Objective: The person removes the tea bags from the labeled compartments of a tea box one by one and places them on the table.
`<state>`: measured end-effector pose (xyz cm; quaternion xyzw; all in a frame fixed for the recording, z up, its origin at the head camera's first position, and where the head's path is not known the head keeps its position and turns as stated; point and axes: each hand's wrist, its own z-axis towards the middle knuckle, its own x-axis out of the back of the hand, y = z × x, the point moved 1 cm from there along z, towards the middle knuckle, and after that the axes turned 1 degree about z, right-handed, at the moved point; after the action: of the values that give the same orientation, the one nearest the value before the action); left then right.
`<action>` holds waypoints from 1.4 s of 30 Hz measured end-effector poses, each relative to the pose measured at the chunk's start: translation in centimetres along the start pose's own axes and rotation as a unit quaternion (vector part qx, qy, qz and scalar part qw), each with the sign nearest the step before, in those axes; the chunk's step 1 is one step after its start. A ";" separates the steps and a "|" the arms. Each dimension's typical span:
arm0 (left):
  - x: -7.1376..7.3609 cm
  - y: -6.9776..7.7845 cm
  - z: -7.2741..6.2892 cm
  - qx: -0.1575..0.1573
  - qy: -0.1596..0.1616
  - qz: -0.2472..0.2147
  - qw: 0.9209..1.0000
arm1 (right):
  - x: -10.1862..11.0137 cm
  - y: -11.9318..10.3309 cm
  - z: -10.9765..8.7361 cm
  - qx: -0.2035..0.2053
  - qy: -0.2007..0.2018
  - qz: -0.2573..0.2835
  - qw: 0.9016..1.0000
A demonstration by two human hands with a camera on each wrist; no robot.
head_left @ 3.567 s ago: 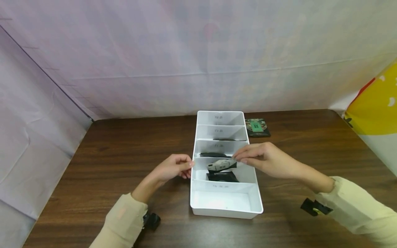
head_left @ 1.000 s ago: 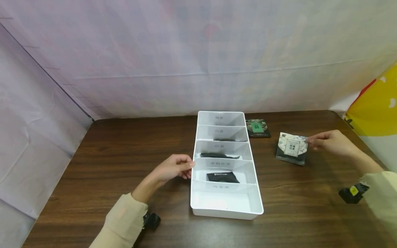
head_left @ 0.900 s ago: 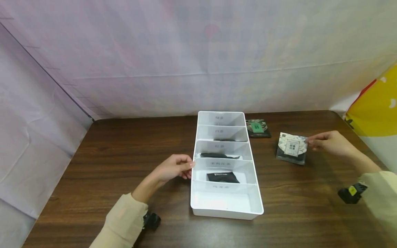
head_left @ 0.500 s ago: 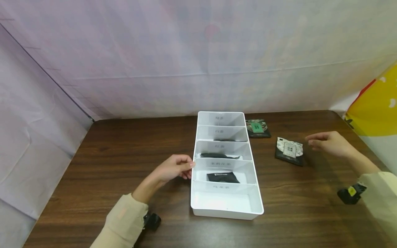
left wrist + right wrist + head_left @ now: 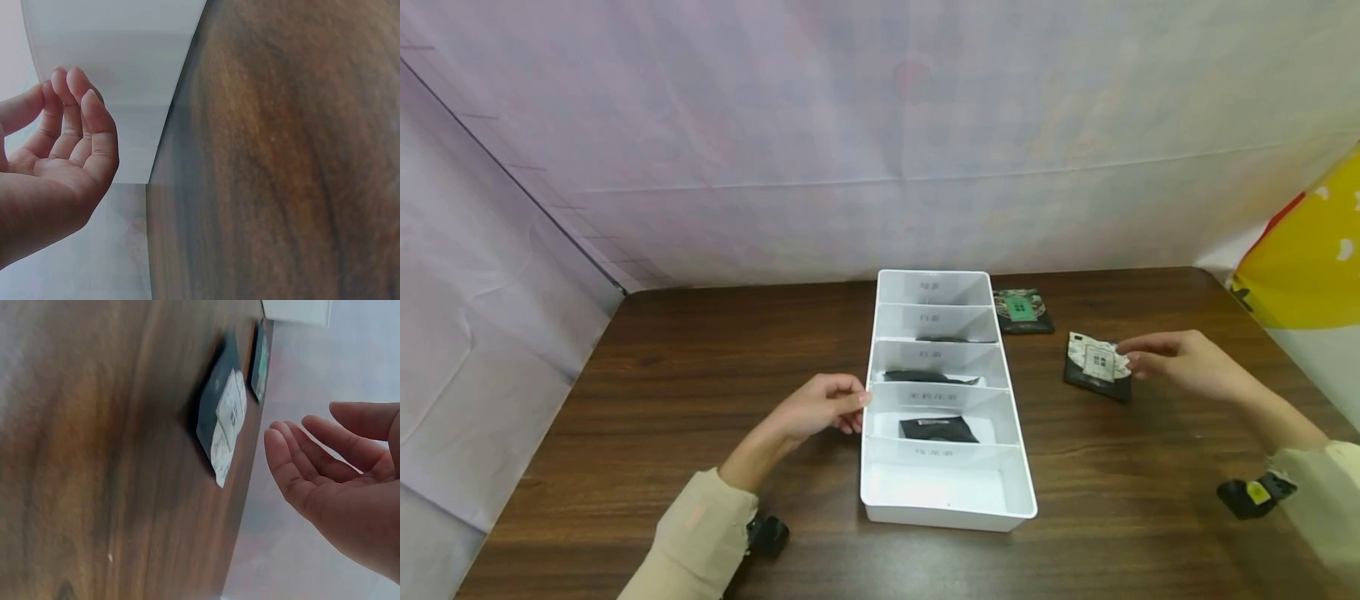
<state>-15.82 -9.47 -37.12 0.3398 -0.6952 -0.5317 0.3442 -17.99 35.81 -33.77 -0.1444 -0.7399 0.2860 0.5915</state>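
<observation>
A white divided box (image 5: 947,517) stands on the table, with printed labels on the inner walls of its compartments. My left hand (image 5: 823,407) holds the box's left rim between thumb and curled fingers; the left wrist view shows the fingertips (image 5: 76,78) against the wall. A black-and-white tea packet (image 5: 1099,365) lies flat to the right of the box. Beside and above that packet is my right hand (image 5: 1187,364), its fingers relaxed. The right wrist view shows a gap between the hand (image 5: 340,469) and the packet (image 5: 228,415).
A green-and-black packet (image 5: 1022,310) lies against the box's far right side. Dark packets lie inside the box: one in the second compartment from the front (image 5: 938,429), others in the two behind it. A pale cloth (image 5: 895,125) hangs along the table's back edge.
My right hand carried the white packet out of the box to the right and let it go onto the table. It has since shifted slightly left over the packet. My left hand stayed put.
</observation>
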 end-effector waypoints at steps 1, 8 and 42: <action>0.0 0.0 0.0 0.000 0.000 0.000 1.000 | -0.2 -0.2 -0.1 0.006 -0.003 0.002 1.000; 0.0 -0.1 0.0 0.003 0.002 -0.001 1.000 | -1.8 -0.6 -0.2 0.018 -0.019 0.010 1.000; 0.0 0.0 0.1 0.008 0.001 -0.001 1.000 | -2.3 0.5 2.9 -0.008 -0.025 -0.006 1.000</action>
<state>-15.88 -9.47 -37.14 0.3438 -0.6990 -0.5261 0.3413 -20.24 34.21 -36.27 -0.1373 -0.7577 0.2802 0.5732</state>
